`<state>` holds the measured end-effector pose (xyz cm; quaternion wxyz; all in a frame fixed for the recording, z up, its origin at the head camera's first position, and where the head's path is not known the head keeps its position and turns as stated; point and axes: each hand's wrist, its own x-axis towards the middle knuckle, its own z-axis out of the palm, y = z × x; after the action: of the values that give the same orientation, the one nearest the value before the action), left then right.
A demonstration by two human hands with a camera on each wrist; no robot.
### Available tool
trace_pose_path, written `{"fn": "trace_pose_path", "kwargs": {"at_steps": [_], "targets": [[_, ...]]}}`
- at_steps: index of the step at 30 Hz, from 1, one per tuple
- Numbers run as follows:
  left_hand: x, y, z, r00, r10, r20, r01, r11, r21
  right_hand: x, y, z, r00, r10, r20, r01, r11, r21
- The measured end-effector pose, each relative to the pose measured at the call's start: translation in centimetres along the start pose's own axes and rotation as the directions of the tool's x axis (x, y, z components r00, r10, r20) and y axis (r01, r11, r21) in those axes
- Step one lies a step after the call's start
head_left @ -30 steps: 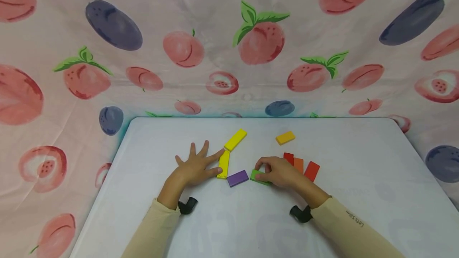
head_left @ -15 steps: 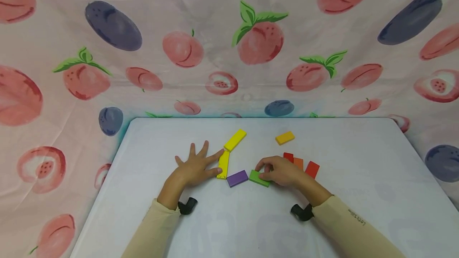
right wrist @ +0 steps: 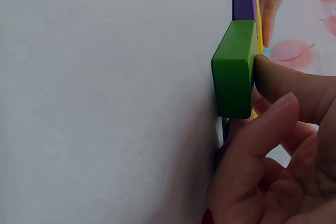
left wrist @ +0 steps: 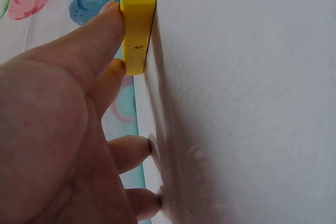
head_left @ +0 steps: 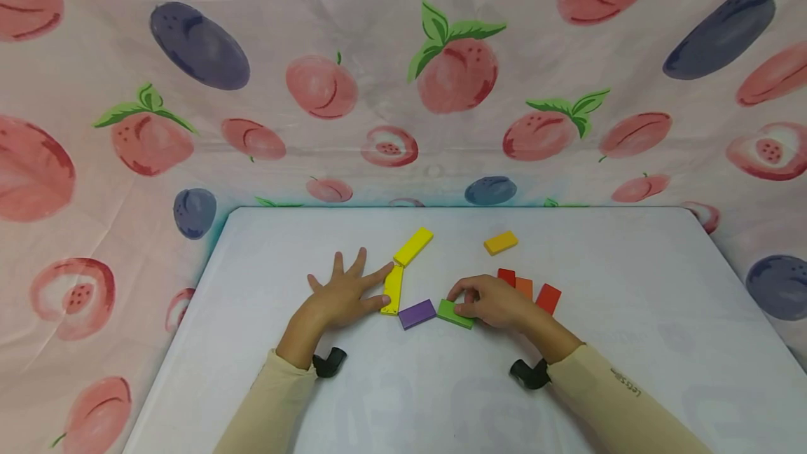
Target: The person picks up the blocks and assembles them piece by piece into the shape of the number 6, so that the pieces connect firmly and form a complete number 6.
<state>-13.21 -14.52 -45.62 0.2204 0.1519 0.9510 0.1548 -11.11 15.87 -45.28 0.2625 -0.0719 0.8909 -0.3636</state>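
Note:
My left hand (head_left: 340, 298) lies with fingers spread, its thumb and index fingertips against the side of a flat yellow block (head_left: 395, 286). In the left wrist view that yellow block (left wrist: 139, 30) shows a small dark mark near its end. My right hand (head_left: 494, 302) holds a flat green block (head_left: 450, 314), thumb on its top face and index finger curled at its far edge. The green block (right wrist: 233, 77) meets the end of a purple block (head_left: 417, 314), which lies between it and the yellow one. A second yellow block (head_left: 413, 246) continues from the first one's far end.
An orange-yellow block (head_left: 501, 243) lies farther back on the white table (head_left: 605, 384). Beside my right hand are a red block (head_left: 507, 275), an orange block (head_left: 524, 289) and another red block (head_left: 548, 298). A fruit-print cloth (head_left: 265, 40) hangs behind the table.
The green block has shifted slightly left toward the purple block and turned a little, with more of it showing beside my right thumb. My left hand has stayed in place.

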Motion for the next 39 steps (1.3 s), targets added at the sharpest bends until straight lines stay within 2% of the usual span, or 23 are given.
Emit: {"fn": "trace_pose_path", "kwargs": {"at_steps": [31,35,39], "targets": [[0.0,0.0,-0.1,1.000,0.003,0.005,-0.003,1.000,-0.006,-0.2,-0.1,-0.2,1.000,-0.002,0.005,0.002,1.000,-0.002],[0.0,0.0,-0.1,1.000,0.002,0.004,-0.002,1.000,-0.009,-0.2,0.0,-0.5,1.000,-0.009,0.029,0.009,1.000,0.004],[0.0,0.1,0.0,1.000,0.003,0.004,-0.003,1.000,-0.007,-0.3,0.2,-1.3,0.997,-0.008,0.072,0.003,0.998,0.059]]}}
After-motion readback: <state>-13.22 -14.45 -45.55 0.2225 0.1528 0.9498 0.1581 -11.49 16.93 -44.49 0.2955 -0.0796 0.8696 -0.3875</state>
